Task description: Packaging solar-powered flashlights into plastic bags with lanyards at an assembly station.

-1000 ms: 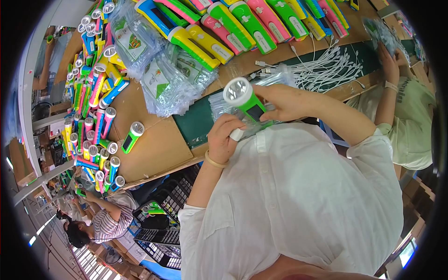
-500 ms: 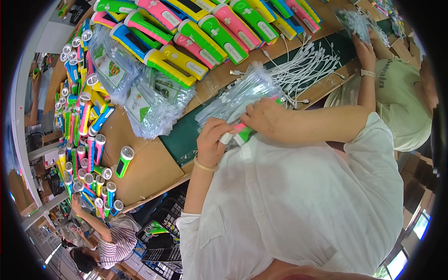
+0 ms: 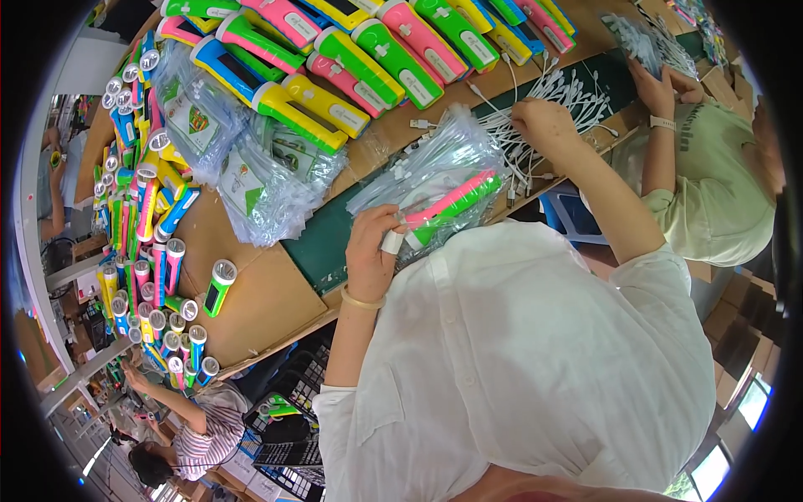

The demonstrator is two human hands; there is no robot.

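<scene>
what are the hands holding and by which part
Left hand: the bag around a flashlight, by the bag's left end. Right hand: at the cables; whether it grips one cannot be told.

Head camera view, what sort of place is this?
Probably a packing workshop: many matching multicoloured flashlights, a heap of white cables and piles of clear plastic bags lie together.
</scene>
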